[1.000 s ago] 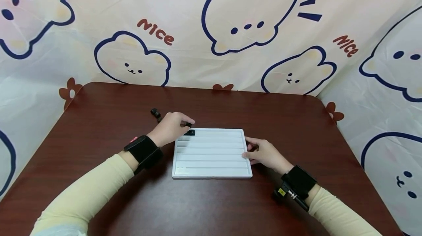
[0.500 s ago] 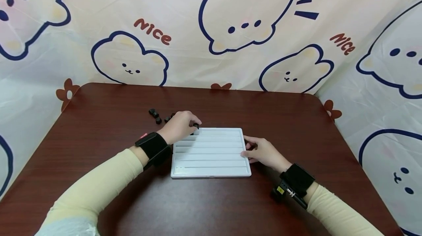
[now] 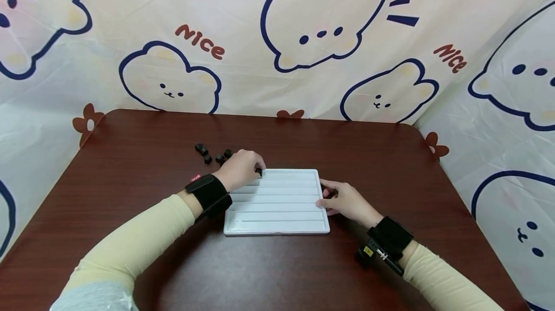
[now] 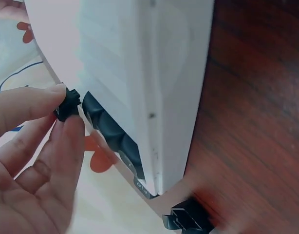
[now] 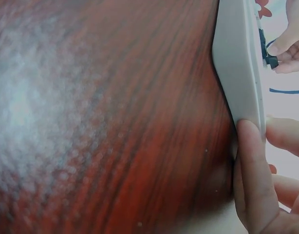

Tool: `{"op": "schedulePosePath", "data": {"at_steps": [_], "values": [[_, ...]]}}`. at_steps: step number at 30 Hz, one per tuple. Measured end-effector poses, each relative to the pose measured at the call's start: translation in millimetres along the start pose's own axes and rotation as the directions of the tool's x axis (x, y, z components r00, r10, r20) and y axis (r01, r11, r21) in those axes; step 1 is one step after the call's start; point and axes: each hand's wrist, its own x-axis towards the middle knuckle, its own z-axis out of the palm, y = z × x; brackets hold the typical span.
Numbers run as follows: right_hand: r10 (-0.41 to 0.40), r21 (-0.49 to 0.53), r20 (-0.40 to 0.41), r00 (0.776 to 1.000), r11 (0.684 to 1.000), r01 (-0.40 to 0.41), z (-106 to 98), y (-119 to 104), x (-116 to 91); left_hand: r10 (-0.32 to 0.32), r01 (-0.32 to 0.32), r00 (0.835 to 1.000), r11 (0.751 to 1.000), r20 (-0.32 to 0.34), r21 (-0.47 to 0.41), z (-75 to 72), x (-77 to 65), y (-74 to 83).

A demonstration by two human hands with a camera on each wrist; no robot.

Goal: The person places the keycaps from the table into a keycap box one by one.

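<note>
A white ridged tray [image 3: 282, 206] lies on the table between both hands. My left hand [image 3: 241, 169] is over its far left part, pinching a small black keycap [image 4: 67, 105] between thumb and fingers. In the left wrist view, a row of black keycaps [image 4: 113, 130] sits along the tray's far edge, just beside the pinched one. That row is hidden behind the hand in the head view. My right hand [image 3: 347, 201] grips the tray's right edge. The thumb is on the near top side and the other fingers are along the rim, as the right wrist view also shows.
Loose black keycaps [image 3: 202, 152] lie on the brown table [image 3: 173, 128] behind the left hand, with more keycaps [image 3: 221, 157] close to its knuckles. One loose keycap [image 4: 188, 217] shows near the tray's corner. A patterned cloth [image 3: 251, 94] hangs behind the table.
My left hand has moved right and slightly nearer, bringing the pinched keycap down to the tray's far edge. Loose keycaps it had covered now show behind it. My right hand keeps its grip.
</note>
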Motion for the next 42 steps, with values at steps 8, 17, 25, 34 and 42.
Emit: {"op": "schedulePosePath", "data": {"at_steps": [8,17,25,34,42], "values": [[0.006,0.01,0.004,1.0,1.0,-0.006,1.8,0.7,0.2,0.009,-0.008,1.0,0.997,-0.018,0.08,4.8,-4.0,0.3],[-0.002,0.006,0.004,1.0,1.0,0.002,0.6,0.3,0.4,0.035,-0.031,0.999,0.992,-0.033,0.12,6.3,-1.8,-1.6],[-0.002,0.012,0.004,1.0,1.0,0.002,0.1,0.3,0.7,0.056,-0.048,0.997,0.989,-0.052,0.142,4.3,-4.2,-2.1],[-0.001,0.012,0.005,1.0,1.0,0.001,0.3,-0.7,0.7,0.045,-0.037,0.998,0.989,-0.054,0.146,3.7,-2.7,-3.8],[-0.006,0.017,0.006,1.0,1.0,0.006,0.5,-1.5,0.3,0.043,-0.033,0.997,0.987,-0.061,0.16,3.1,-2.4,-1.8]]}}
